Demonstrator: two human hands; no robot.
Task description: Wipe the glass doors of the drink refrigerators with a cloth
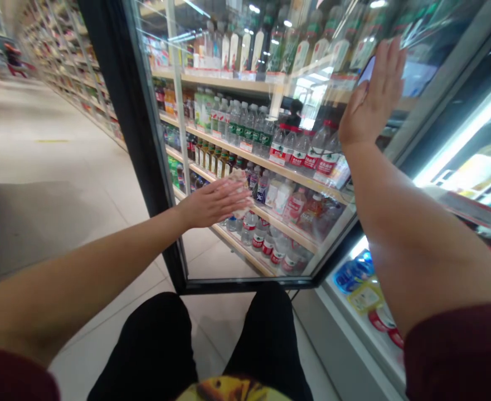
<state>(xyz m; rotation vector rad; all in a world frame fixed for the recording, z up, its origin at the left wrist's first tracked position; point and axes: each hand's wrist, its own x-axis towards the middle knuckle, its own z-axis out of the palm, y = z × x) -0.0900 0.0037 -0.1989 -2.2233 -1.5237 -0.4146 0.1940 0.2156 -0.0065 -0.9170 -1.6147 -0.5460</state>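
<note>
My left hand [215, 201] lies flat with fingers stretched out against the glass door [237, 55] of a store cooler, low on the pane. My right hand [373, 94] is raised higher, open palm pressed to the same glass, fingers apart. The door has a black frame [124, 94] and stands swung out toward me. Behind the glass are shelves of water bottles [304, 150] with red labels, and other bottled drinks above and below. Neither hand holds anything.
An open lit cooler compartment [471, 167] is at the right, with packaged goods [362, 284] low down. A tiled aisle [53, 167] runs off to the left past long shelves [73, 72]. My legs in black trousers [157, 345] are below.
</note>
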